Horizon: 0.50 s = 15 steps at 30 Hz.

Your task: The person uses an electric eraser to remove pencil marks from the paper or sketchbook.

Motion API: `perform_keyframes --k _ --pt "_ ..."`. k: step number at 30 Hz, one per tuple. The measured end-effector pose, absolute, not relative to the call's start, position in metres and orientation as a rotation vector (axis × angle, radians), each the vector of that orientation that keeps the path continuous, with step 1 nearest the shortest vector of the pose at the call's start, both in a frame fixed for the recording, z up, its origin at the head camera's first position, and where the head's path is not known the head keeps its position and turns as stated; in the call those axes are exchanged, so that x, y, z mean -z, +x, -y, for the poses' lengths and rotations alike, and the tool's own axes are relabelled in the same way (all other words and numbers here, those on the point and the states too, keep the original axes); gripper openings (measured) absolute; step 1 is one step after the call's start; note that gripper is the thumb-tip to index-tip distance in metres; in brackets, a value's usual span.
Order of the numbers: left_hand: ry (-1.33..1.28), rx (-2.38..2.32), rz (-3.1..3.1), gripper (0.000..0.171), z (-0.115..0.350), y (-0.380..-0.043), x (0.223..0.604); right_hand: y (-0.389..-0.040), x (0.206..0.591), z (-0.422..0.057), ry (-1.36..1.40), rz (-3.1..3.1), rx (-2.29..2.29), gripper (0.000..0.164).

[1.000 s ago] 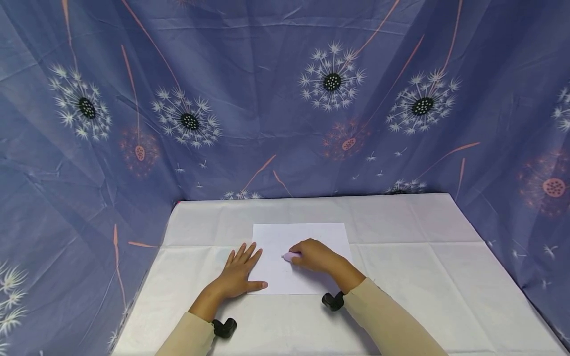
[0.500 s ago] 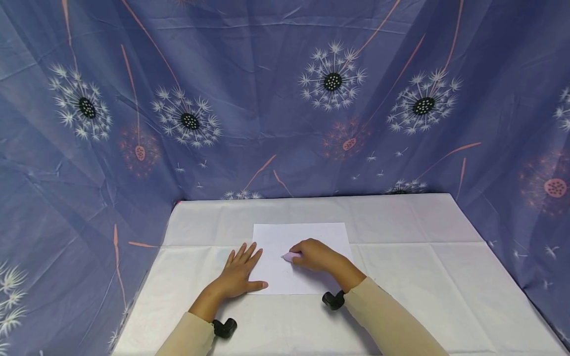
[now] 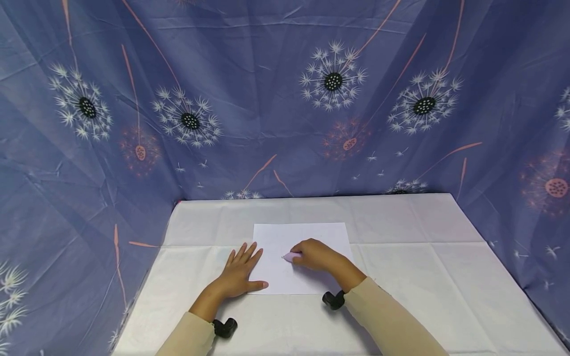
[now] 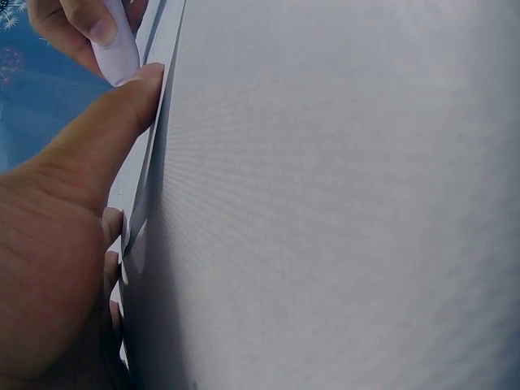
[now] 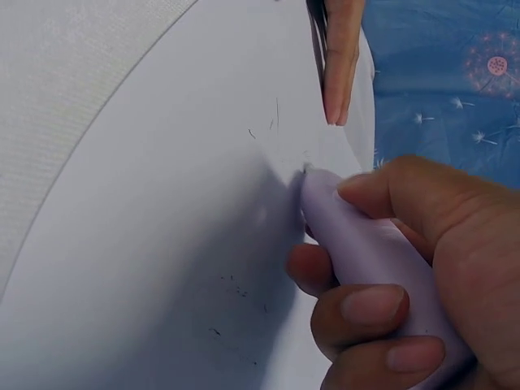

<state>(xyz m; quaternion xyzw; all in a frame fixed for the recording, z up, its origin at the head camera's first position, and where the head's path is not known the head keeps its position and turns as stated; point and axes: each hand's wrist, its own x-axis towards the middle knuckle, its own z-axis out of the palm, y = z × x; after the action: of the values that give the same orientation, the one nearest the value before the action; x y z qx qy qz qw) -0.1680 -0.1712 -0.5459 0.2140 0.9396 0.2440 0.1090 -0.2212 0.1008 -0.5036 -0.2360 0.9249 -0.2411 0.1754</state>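
Observation:
My right hand [image 3: 317,255] grips a thick lilac electric eraser [image 5: 370,248], its fingers wrapped round the body. The narrow tip points left and meets a white sheet of paper [image 3: 273,235]. Short pencil lines [image 5: 277,115] and dark crumbs [image 5: 236,288] show on the sheet in the right wrist view. My left hand [image 3: 238,278] lies flat with spread fingers over the sheet's left edge, its thumb on the near left corner. In the left wrist view, the eraser's lilac body appears just beyond the left thumb [image 4: 122,114].
A white cloth [image 3: 409,277] with fold creases covers the table under the paper. Behind and at both sides hangs a blue curtain [image 3: 267,99] printed with dandelions. Black wrist cameras [image 3: 225,328] sit at both cuffs.
Almost nothing differs. The right hand keeps the eraser tip at about the same spot on the paper, and the left hand has stayed in place.

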Motion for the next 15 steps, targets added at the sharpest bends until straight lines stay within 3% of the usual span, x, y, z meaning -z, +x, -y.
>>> perform_keyframes --k 15 --pt "0.599 -0.678 -2.764 0.095 0.1699 -0.1691 0.5453 -0.2211 0.5010 -0.0989 -0.619 -2.630 0.650 0.023"
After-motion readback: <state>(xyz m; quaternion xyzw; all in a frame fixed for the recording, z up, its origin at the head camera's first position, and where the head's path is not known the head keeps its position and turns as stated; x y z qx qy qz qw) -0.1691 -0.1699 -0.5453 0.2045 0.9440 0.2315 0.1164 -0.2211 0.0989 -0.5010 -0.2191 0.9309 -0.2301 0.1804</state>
